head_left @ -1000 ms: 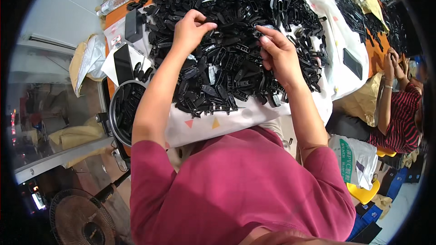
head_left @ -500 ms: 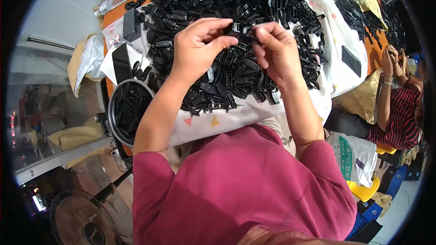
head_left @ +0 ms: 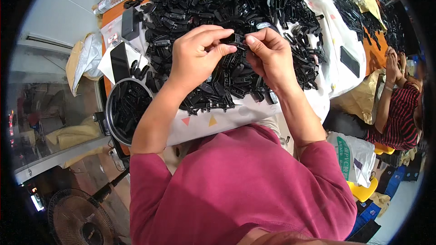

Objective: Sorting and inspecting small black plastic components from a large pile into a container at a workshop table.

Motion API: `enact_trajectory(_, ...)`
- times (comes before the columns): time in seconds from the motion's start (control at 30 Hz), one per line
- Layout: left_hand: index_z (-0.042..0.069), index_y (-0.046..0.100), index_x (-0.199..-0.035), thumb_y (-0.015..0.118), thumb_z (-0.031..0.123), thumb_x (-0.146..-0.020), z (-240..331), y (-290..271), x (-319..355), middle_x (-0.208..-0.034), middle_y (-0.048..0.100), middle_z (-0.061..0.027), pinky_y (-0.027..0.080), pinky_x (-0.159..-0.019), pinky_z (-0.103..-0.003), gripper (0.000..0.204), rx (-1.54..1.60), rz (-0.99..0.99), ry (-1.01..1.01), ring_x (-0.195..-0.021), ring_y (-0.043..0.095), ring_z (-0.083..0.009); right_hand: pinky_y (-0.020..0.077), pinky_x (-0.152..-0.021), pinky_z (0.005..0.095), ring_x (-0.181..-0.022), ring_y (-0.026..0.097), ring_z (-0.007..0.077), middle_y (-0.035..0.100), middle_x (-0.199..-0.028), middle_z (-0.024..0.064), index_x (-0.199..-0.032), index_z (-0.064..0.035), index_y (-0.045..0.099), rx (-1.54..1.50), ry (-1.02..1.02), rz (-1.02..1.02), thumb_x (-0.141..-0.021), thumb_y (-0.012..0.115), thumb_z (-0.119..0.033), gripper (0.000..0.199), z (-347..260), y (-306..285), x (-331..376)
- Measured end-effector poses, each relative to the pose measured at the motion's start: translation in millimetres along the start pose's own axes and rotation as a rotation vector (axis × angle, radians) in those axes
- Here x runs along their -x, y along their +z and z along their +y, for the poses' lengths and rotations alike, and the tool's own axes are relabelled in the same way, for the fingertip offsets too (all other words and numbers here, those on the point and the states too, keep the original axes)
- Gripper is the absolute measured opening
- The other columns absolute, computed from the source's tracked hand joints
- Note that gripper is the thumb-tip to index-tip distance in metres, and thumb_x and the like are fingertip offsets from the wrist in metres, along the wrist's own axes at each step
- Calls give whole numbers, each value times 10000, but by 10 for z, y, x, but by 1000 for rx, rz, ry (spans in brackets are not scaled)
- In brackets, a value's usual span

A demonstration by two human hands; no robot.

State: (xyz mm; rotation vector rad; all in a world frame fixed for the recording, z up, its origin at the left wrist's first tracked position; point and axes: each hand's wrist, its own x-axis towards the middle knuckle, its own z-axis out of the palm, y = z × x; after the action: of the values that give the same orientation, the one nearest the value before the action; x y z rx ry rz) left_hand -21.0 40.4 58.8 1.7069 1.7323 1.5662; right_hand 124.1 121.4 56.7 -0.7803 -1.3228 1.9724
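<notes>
Between my two hands is a small black plastic part (head_left: pixel 236 40), held over a wide heap of similar black plastic parts (head_left: pixel 213 11). My left hand (head_left: pixel 200 54) pinches one end of it between thumb and forefinger. At its other end, the thumb and forefinger of my right hand (head_left: pixel 270 54) are pressed together on the part. My fingertips cover much of it, so its exact kind does not show. The heap lies on a white sheet (head_left: pixel 227 117) with coloured triangles.
At the left stands a round metal-rimmed bowl (head_left: pixel 107 113) of black parts, near a dark phone (head_left: pixel 120 61), a black box (head_left: pixel 130 23) and a clear bottle (head_left: pixel 112 2). Another phone (head_left: pixel 349 61) lies on the right. A co-worker in a striped shirt (head_left: pixel 399 115) sits far right.
My right hand has moved slightly left and down, closing in on the part. The gap between my fingertips is smaller. My left hand still holds its end.
</notes>
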Motion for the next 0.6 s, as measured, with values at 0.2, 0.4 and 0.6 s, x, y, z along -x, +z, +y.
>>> enact_trajectory(0.2,2,598,-1021,662,55,-751,-148,257,154,-889,623,-56,467,-644,-209,283,603,143,-283,-697,552,-78,358,-353,168,-485,501,68,558,-687,31,-923,-17,542,104,-133,10,-827,586,-122,149,70,92,21)
enact_trajectory(0.4,-25,561,-1035,597,133,-820,-193,287,260,-895,608,-62,453,-708,-228,269,892,127,-603,-771,563,-104,468,-455,202,-611,573,108,581,-766,62,-968,11,508,159,20,-87,-809,603,-100,216,325,35,37)
enact_trajectory(0.6,34,585,-981,571,183,-835,-457,189,348,-921,602,-32,424,-766,-247,209,1110,128,-722,-861,542,-117,476,-517,212,-603,583,98,588,-724,45,-878,10,548,393,84,-270,-798,623,-138,184,339,-25,-214)
